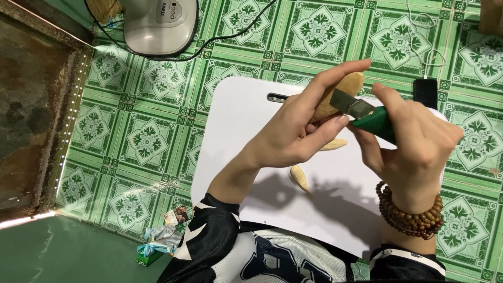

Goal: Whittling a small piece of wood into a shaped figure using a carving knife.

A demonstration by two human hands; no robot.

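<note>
Head view, looking down on a white cutting board (236,126) lying on a green patterned floor (141,141). At upper centre-right of the frame the left hand (298,131) pinches a pale, elongated peeled tuber (343,94), thumb along one side and fingers curled round the lower end; only its upper, rounded end shows clear of the hand. The right hand (414,141), with a wooden bead bracelet (411,212) at the wrist, is closed round the green handle of a knife (361,110), whose short blade lies flat against the tuber's side.

Two cut strips rest on the board: one (335,144) just below the left hand's fingers, another (299,178) at mid-frame. A dark phone (425,91) on a white cable lies at the board's upper right edge; a grey appliance (157,23) sits at upper left, and crumpled wrappers (162,238) lie at lower left.

Handling, as judged: the tuber looks light, firm and stiff, but its peeled surface is probably moist and slippery. The safest hold is round the lower half, fingers kept behind the blade's path; the thin strips would likely snap if bent.
</note>
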